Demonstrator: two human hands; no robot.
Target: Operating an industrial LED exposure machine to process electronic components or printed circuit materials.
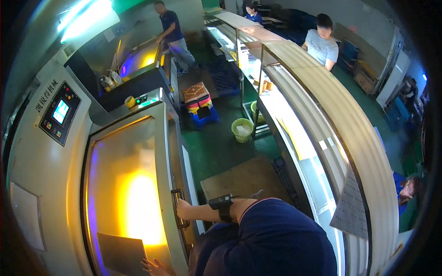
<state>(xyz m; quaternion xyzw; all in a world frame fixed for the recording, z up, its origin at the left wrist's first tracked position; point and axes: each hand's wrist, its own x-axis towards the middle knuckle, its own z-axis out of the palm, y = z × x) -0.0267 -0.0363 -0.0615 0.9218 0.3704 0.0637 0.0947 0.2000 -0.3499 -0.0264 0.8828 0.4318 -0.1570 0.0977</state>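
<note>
My right hand [184,209] is closed round a black bar handle [179,195] on the side of a metal exposure frame. A dark strap device [224,208] sits on that forearm. Inside the frame, a broad sheet-covered bed [110,184] glows bright yellow, with a violet strip along its left edge. A dark rectangular plate [120,254] lies at the bed's near end. By its right edge, my left hand [157,267] shows at the bottom of the picture, fingers spread; whether they touch the plate I cannot tell. My dark blue sleeve covers the lower middle.
A control panel [60,112] with a lit screen faces me at left. A yellow tape roll [130,101] lies on the machine. Beyond stand a blue stool [203,115], a green basket [242,130] and a co-worker at another machine. A long lit bench [317,184] curves along the right; others work behind it.
</note>
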